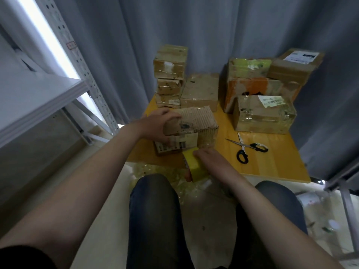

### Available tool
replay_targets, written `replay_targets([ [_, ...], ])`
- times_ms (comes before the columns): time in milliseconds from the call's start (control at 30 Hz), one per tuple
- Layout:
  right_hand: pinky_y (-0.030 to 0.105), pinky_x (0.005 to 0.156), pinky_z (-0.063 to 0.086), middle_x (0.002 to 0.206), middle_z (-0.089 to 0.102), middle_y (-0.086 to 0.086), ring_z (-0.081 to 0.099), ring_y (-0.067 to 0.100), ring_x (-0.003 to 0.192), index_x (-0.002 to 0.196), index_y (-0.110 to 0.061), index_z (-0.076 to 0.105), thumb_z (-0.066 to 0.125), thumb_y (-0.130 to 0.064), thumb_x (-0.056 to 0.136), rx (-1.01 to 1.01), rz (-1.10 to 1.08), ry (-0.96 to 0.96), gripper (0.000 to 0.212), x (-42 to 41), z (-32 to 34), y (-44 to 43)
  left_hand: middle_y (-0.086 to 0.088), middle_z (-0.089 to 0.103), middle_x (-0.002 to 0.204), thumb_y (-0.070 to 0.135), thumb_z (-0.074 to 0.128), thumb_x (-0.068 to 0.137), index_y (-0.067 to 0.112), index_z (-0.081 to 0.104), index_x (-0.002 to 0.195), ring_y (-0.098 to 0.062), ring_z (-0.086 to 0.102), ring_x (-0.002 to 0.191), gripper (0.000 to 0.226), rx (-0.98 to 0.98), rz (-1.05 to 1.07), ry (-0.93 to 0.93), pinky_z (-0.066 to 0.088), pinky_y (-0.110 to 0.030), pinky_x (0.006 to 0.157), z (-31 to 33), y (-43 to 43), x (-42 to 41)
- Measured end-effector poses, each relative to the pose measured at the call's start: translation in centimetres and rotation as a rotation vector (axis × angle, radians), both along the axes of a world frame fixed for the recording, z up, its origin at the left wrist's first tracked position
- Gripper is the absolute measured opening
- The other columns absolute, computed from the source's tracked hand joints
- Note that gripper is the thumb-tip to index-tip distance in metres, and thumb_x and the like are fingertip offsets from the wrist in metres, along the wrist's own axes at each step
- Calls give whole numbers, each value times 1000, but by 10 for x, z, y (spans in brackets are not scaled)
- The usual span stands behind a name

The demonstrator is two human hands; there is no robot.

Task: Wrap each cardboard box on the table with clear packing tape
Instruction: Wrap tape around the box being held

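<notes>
Dark denim knees (155,210) sit lowest in the head view, with two bare forearms reaching forward over them. Between the knees and the right grip, crinkled scraps of clear tape (155,170) litter the pale floor.

The right grip (210,159) is clamped on a thick tape roll (197,167), glossy and yellowish, with fingers curled over its round rim. The roll sits at the near edge of the yellow wooden surface (272,158). The left grip (159,125) is clamped on the left end of a cardboard box (194,121), fingers curled over its top. That box lies just beyond the right grip, touching the roll. Its top is stripped to ribbed corrugation, its near face carries printed labels, and its right end is wrinkled with shiny tape.

Right of the right grip lie black-handled scissors (245,150), blades apart. Beyond the left grip stands a stack of small boxes (171,74), worn and tape-glazed, with a plain square box (200,92) beside it. Farther right are a labelled box (264,115) in wrinkled film, a torn orange box (252,88) and two more behind. Grey pleated curtains (213,26) hang at the back; a white perforated metal shelf (38,90) stands left of the left grip.
</notes>
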State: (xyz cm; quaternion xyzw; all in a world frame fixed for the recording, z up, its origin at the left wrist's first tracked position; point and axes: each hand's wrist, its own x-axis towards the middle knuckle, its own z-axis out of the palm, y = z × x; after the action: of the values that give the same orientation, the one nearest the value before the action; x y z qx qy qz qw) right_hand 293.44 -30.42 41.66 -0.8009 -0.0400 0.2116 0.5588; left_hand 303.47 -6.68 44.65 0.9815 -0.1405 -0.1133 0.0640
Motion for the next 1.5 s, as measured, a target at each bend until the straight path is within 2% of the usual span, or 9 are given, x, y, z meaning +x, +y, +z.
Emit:
replay_targets([
  [200,30,77,55,81,77,10,74,16,78,98,-9,70,50,-31,108,57,2,-77,32,1,-7,-6,1,44,150,42,85,78,44,38,153,-23,46,133,88,-150,-24,5,47,-39,104,7,2,19],
  [300,11,53,48,57,70,-12,66,-2,53,89,-11,67,51,-22,108,150,-105,-217,27,5,12,-11,1,67,129,45,82,79,40,55,141,-23,69,113,68,-439,119,304,62,-47,88,27,8,25],
  [433,13,51,48,64,72,-12,67,1,55,88,-16,66,54,-12,106,331,-169,-358,21,17,31,-7,-6,77,112,51,70,83,23,68,126,-25,74,104,52,-568,249,575,57,-57,95,24,20,23],
  [600,12,57,43,73,68,-23,64,-5,67,87,-22,65,59,-23,104,241,-166,-501,18,41,26,12,-1,67,131,48,72,90,23,62,138,-18,65,113,55,-404,221,64,57,-40,93,19,15,24],
  [767,21,59,48,76,70,-13,65,3,69,89,-15,68,59,-34,105,213,-185,-538,26,58,22,19,1,38,152,87,72,53,24,30,154,-20,40,137,126,-121,-42,59,41,-43,112,-1,-7,8],
  [900,13,53,38,59,61,-21,54,-4,57,78,-17,65,57,-31,106,168,-207,-507,32,55,33,22,1,53,130,85,66,52,25,43,131,-28,53,118,102,-158,96,-154,49,-55,95,-31,-8,16],
  [1200,9,53,44,51,66,-9,62,-2,48,70,-20,64,51,-22,108,226,-188,-327,41,2,36,11,-6,25,165,57,79,75,11,19,160,-36,22,149,114,-160,83,-99,30,-51,118,-22,-15,6],
  [1433,39,75,61,71,76,11,76,23,67,94,-10,70,50,-25,109,199,-185,-194,29,-12,-9,13,4,47,142,81,73,53,31,37,137,-28,41,134,104,-151,85,-125,43,-63,104,-23,-14,4],
  [1500,35,76,59,70,76,9,76,21,68,90,-10,70,50,-26,109,154,-177,-195,31,-8,-13,14,2,44,148,90,63,43,35,19,150,-31,41,137,127,-96,77,-117,38,-73,103,-20,-14,8],
])
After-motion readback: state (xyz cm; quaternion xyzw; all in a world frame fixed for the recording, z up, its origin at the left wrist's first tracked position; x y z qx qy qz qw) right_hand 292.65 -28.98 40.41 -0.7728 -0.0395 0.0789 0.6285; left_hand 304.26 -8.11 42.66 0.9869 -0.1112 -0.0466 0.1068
